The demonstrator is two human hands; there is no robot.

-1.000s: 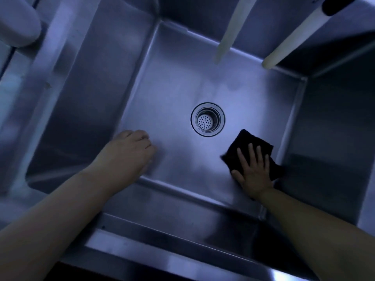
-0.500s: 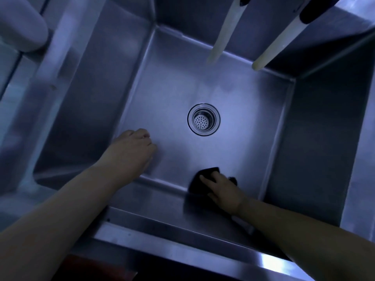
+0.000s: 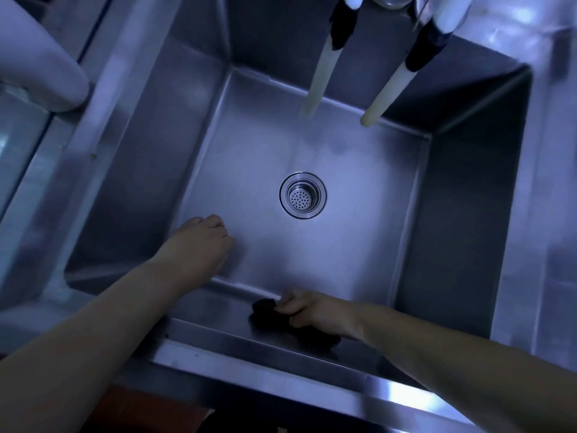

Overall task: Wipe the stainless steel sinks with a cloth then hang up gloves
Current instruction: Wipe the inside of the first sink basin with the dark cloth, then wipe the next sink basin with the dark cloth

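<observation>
Both hands are down inside the sink right now, well apart from each other. Going big to small from there: the sink is 1 deep steel basin, floor mostly bare and shiny, with the near wall running left to right across the bottom of the view. That near wall is where the action is.

Left hand sits on the floor near the left wall, fingers loosely curled under, holding nothing as far as I can see. Looks like it's just propping the person up.

Right hand is over on the near wall, right about where wall meets floor, fingers curled round the black cloth. Cloth is bunched up, not spread flat, and it sticks out to the left of the knuckles, with a bit more trailing under the wrist. So its long side lies along the wall, same direction as the seam.

The bit that matters for the next stroke, I reckon: the cloth lies between the 2 hands but is way closer to the right one, and the unwiped stretch of near wall runs off leftward toward the left hand. A sweep along that seam seems the obvious call.

Smaller stuff: drain strainer sits mid-floor, beyond both hands, and 2 pale hoses hang over the far edge. Can't spot any gloves for sure.
</observation>
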